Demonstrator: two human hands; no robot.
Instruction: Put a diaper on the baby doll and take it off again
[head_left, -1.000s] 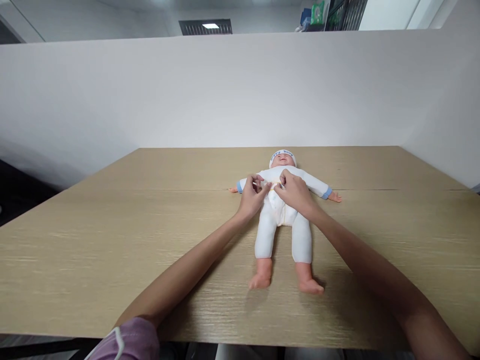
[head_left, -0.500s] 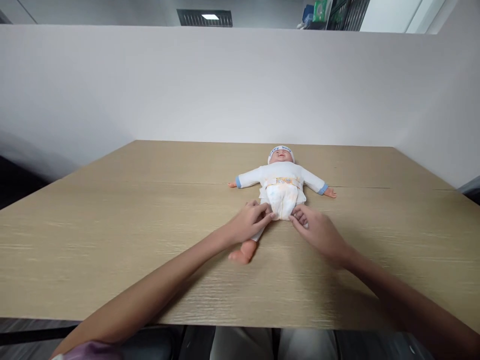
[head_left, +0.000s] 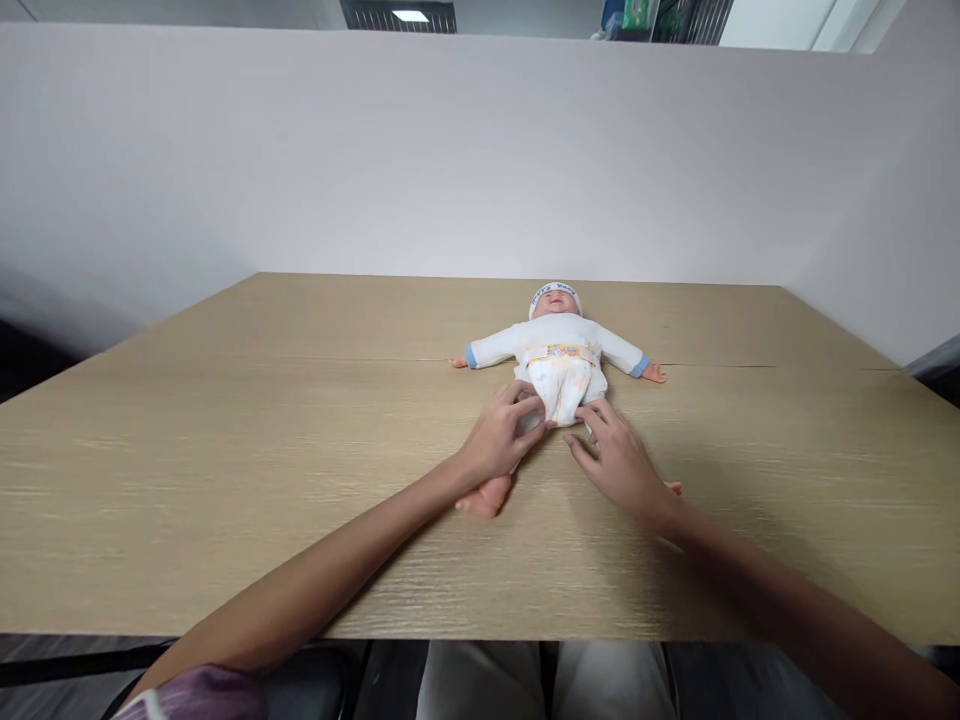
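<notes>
A baby doll (head_left: pixel 556 330) lies on its back on the table, arms spread, in a white long-sleeved top with blue cuffs and a white headband. Round its hips is a white diaper (head_left: pixel 564 385) with an orange patterned waistband. My left hand (head_left: pixel 504 430) bends over one leg, thumb and fingers closed on the diaper's leg edge; the exact grip is partly hidden. At the other leg edge, my right hand (head_left: pixel 619 455) touches the diaper with its fingertips, the thumb standing apart. One doll foot (head_left: pixel 487 497) shows below my left wrist; the other is mostly covered by my right hand.
The wooden table (head_left: pixel 300 420) has a seam running across it behind my hands. A pale partition wall (head_left: pixel 480 160) rises at its far edge and along the right side. My legs (head_left: pixel 480 680) are below the near edge.
My right thumb has moved away from its fingers, opening the pinch at the diaper's edge. My left hand stays at the other leg edge. The view has tipped slightly downward.
</notes>
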